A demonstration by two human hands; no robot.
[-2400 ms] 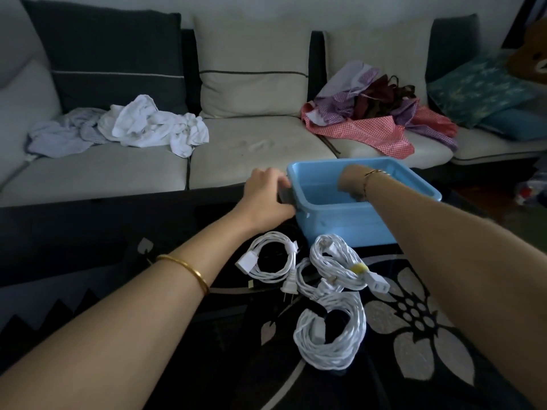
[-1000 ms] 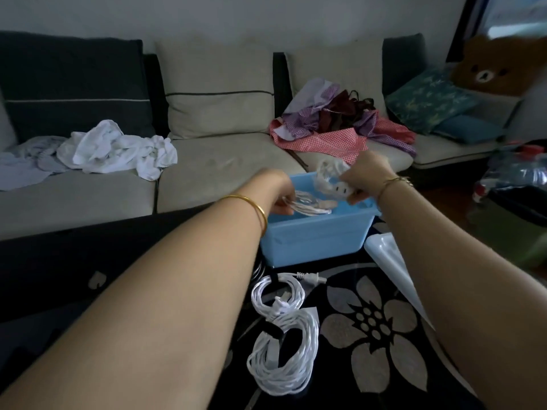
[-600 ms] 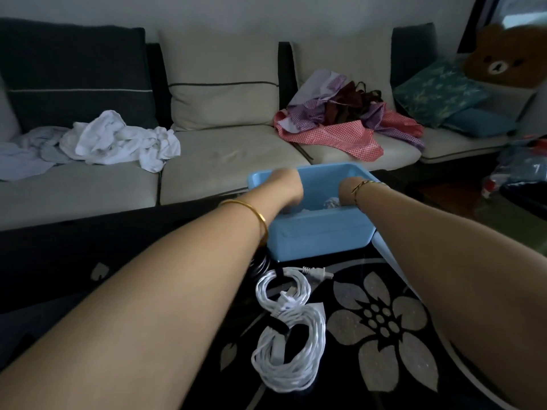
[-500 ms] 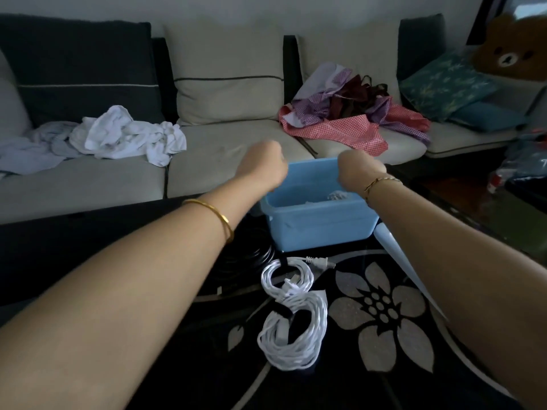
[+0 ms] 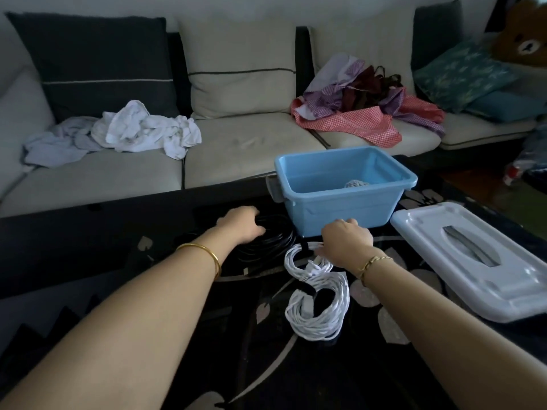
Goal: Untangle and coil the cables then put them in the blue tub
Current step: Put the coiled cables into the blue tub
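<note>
A: What cables are there?
B: Four coils: three white and twisted, plus one black coil (image 5: 266,247). One white coil (image 5: 356,184) lies inside the blue tub (image 5: 340,210). A small white coil (image 5: 291,258) and a large white coil (image 5: 322,316) line up straight out from its near wall on the table (image 5: 266,365). The black one lies flat, front-left.
A: Hands?
B: The right hand (image 5: 346,239) curls round the small white coil. The left hand (image 5: 241,223) rests on the black; I cannot tell its grip.

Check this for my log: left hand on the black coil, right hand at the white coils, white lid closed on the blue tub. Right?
Not quite. The head view shows the white lid lying on the table, right of the open blue tub. The left hand on the black coil and the right hand at the white coils are correct.
</note>
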